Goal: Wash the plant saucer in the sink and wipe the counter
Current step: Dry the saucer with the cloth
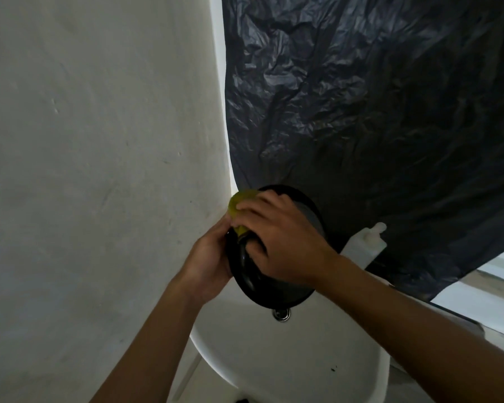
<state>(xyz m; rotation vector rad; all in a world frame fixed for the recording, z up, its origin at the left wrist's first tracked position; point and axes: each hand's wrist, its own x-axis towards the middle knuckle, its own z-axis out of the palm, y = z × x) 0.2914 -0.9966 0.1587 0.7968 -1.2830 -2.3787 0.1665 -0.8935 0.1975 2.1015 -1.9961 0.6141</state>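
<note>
Black plant saucer held tilted above the white sink, under scrubbing.

Left hand grips the saucer by its left rim; right hand is closed on a yellow-green sponge, pressed against the saucer's inner face. Sink drain sits just below. White pump bottle stands behind, against black plastic sheeting.

A home washroom corner.
White basin with drain, plastered wall, soap dispenser, black plastic sheet hung behind.
</note>
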